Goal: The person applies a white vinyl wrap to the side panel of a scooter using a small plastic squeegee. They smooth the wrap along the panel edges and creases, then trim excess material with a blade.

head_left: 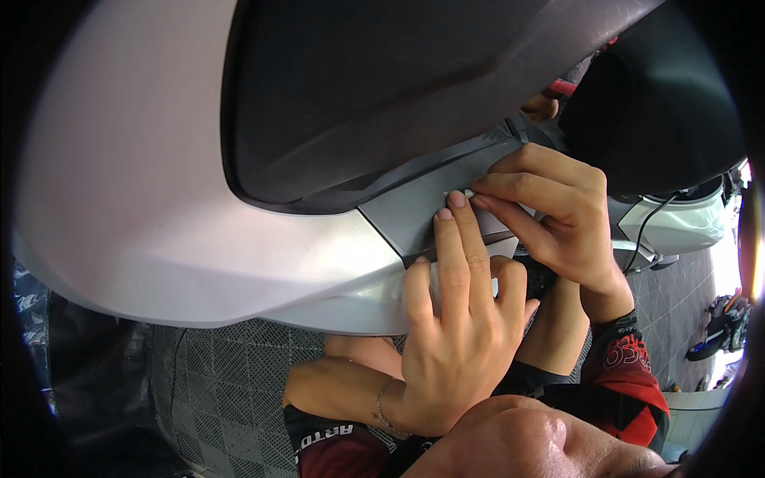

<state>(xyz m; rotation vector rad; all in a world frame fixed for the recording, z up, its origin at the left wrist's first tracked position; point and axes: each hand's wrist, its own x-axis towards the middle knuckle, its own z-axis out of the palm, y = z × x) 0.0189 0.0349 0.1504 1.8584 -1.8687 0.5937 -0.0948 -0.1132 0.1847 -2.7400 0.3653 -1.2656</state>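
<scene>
Grey panel [414, 209] under both hands' fingertips [456, 209].

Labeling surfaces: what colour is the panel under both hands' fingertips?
Matte grey panel, set between the black seat and silver bodywork; head view shows it best.
</scene>
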